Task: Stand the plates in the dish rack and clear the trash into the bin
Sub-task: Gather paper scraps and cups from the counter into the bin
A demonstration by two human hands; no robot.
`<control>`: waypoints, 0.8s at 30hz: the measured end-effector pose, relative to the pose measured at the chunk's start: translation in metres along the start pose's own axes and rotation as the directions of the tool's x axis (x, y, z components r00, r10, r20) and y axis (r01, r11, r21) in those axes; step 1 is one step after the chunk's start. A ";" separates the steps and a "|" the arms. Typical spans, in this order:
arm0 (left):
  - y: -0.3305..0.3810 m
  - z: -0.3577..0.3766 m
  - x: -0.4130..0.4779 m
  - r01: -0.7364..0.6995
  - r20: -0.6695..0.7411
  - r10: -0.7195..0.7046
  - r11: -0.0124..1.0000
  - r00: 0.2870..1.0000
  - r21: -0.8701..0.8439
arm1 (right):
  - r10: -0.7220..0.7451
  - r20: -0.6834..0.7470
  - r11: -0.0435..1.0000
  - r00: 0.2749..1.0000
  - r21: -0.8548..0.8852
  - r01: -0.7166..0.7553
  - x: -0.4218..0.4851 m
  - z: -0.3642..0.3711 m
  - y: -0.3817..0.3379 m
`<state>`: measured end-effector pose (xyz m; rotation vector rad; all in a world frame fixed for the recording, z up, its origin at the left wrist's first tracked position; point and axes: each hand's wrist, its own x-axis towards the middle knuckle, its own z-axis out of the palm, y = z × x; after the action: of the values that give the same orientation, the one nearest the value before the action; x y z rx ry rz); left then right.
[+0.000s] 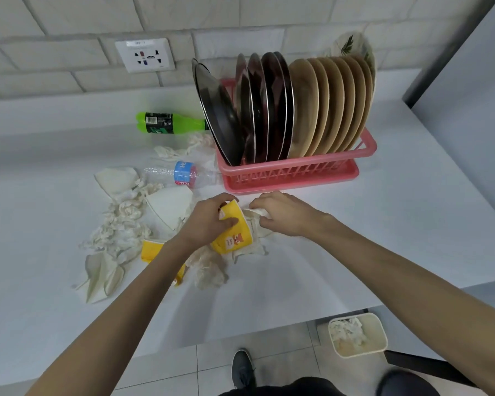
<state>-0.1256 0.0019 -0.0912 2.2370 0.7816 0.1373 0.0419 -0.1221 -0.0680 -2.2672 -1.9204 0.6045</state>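
Observation:
The pink dish rack (295, 174) at the back right holds several dark plates (257, 110) and several tan plates (329, 104), all standing on edge. In front of it my left hand (209, 221) grips a yellow paper cup (236, 235) with a fox print, lying on its side. My right hand (283, 215) pinches a crumpled white tissue (255, 214) just beside the cup's rim. Loose trash covers the counter to the left: crumpled tissues (120, 224), white paper cups (169, 205), another yellow cup (152, 250). The beige bin (357, 334) stands on the floor below the counter edge, with tissues inside.
A green bottle (169, 122) lies near the wall and a clear plastic bottle (180, 174) lies beside the rack. A wall socket (145, 55) is above. A crumpled plastic wrap (209, 270) sits under my left forearm. My shoes (242, 367) are on the tiled floor.

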 end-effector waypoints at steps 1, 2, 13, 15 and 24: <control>0.001 -0.003 0.000 0.001 -0.014 -0.001 1.000 1.000 -0.029 | -0.004 -0.037 1.000 0.999 0.030 0.005 -0.002 -0.001 0.001; 0.002 -0.007 -0.001 0.004 -0.026 -0.005 0.998 1.000 -0.061 | -0.009 -0.075 0.999 0.997 0.048 0.013 -0.003 -0.002 0.002; 0.030 -0.041 -0.007 -0.116 -0.133 0.075 0.937 0.988 -0.331 | 0.221 -0.404 0.906 0.887 0.422 -0.033 -0.055 -0.030 0.022; 0.041 -0.044 -0.007 -0.150 -0.133 0.108 0.919 0.985 -0.364 | 0.290 -0.445 0.880 0.847 0.472 -0.053 -0.075 -0.033 0.026; 0.118 0.022 -0.011 -0.230 0.034 0.267 0.882 0.963 -0.411 | 0.599 -0.479 0.736 0.641 0.646 -0.205 -0.208 -0.016 0.064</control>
<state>-0.0692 -0.0815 -0.0243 1.9203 0.3688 0.2928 0.0812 -0.3332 -0.0273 -2.1090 -0.7376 0.2410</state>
